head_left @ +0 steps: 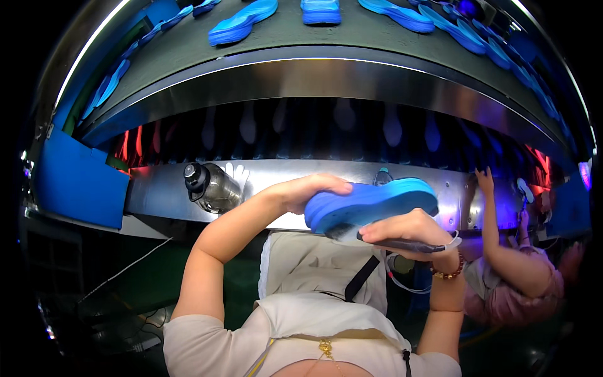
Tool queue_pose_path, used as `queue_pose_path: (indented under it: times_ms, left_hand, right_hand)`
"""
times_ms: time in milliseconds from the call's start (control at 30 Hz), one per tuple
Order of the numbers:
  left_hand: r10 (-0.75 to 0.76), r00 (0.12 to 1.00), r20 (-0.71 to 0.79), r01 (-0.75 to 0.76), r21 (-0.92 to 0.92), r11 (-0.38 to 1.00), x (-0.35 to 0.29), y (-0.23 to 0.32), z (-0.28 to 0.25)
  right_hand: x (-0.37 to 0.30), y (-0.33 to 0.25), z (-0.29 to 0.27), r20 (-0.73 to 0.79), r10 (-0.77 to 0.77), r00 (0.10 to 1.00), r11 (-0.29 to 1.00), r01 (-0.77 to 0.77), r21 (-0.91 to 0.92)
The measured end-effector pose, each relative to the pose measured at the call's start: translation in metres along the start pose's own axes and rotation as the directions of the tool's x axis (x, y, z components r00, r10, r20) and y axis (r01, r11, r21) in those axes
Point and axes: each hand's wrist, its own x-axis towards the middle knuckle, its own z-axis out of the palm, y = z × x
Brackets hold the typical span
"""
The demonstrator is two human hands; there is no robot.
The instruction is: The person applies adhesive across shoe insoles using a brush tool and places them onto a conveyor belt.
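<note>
Necklace hangs — sole and bottle part-hide ledge.

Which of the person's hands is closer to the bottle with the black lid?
Left. The left hand grips the blue shoe sole, to the right of the bottle. The right hand, holding a brush, is even farther right.

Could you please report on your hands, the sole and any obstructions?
Left hand gripping blue sole. Right hand holding dark-handled brush at sole's near edge. Bottle off to the left, clear of sole.
</note>
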Motion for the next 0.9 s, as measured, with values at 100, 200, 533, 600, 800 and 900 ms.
queue_pose_path:
  times_ms: [100,200,533,600,800,900]
  left_hand:
    - [-0.035,0.998,-0.054,0.03,-0.084,0.996,-0.009,-0.002,0.001]
    - [-0.022,0.993,-0.12,0.007,-0.118,0.993,-0.017,-0.004,-0.002]
    - [0.174,0.98,-0.098,-0.188,-0.155,0.97,-0.041,-0.008,-0.019]
    - [0.167,0.976,-0.142,-0.184,-0.12,0.976,-0.045,-0.005,-0.021]
    - [0.473,0.775,-0.419,-0.625,-0.399,0.671,0.003,-0.034,-0.015]
    - [0.519,0.828,-0.211,-0.532,-0.588,0.609,0.024,-0.058,-0.008]
  right_hand:
    - [0.0,-0.002,-0.001,-0.086,-0.192,0.978,0.973,0.201,0.112]
    - [-0.002,-0.001,0.0,-0.251,-0.003,0.968,0.996,0.025,0.083]
    - [-0.008,0.019,0.015,-0.334,0.005,0.942,0.999,0.012,0.048]
    - [-0.01,0.013,0.019,-0.298,-0.109,0.948,0.994,0.112,-0.007]
    - [-0.002,0.014,0.042,-0.544,0.102,0.833,0.98,0.01,0.199]
    - [0.019,0.04,0.05,-0.577,0.22,0.787,0.946,-0.027,0.324]
